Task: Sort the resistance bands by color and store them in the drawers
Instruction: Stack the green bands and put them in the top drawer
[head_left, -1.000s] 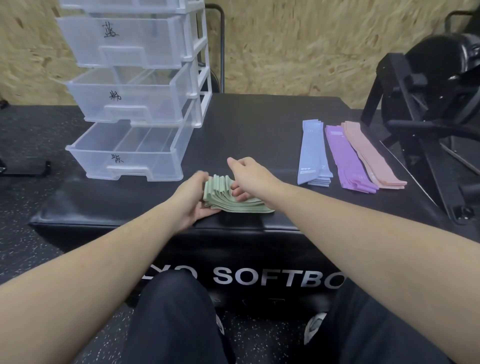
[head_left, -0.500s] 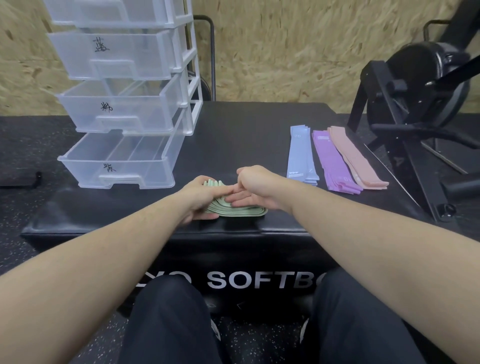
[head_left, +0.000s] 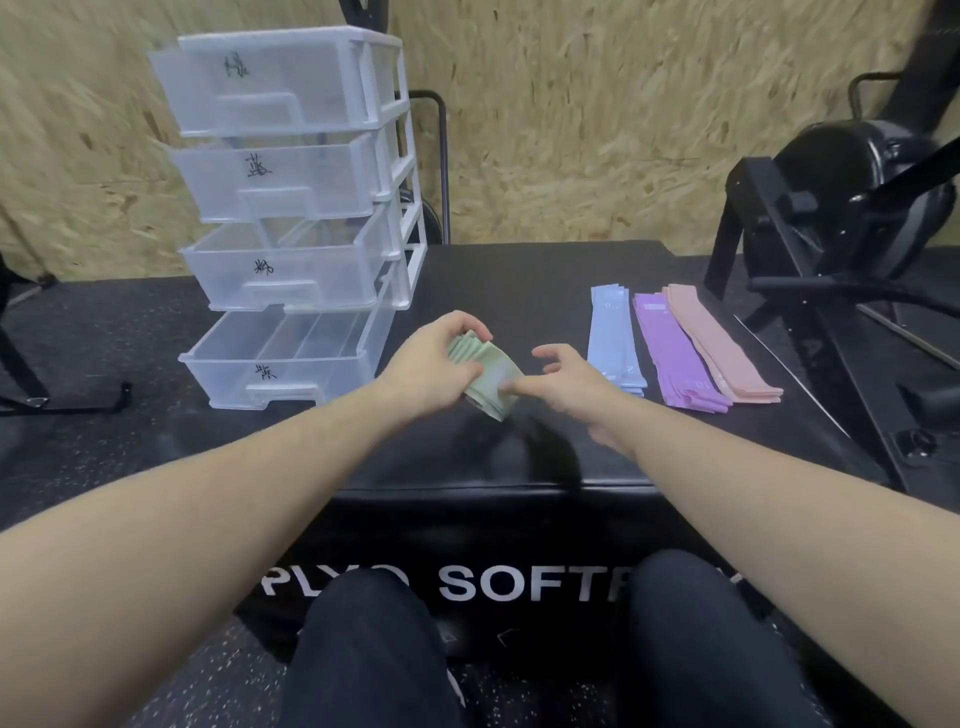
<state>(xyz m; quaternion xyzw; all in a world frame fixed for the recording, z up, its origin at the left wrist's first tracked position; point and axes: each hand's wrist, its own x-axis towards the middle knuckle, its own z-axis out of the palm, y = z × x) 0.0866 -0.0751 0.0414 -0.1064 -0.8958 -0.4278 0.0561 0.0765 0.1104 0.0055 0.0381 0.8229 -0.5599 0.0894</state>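
Holding the folded green bands (head_left: 485, 376) just above the desk (head_left: 519, 280), the left hand (head_left: 434, 371) is squeezing them with curled fingers while the right hand (head_left: 569, 384), fingers apart, is touching one corner, so a firm squeeze probably keeps the bundle neat on its way to the drawers (head_left: 291, 249).

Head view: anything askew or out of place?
Nothing stands out. Blue bands, purple bands and pink bands lie in tidy rows; left hand holds the folded green bands.
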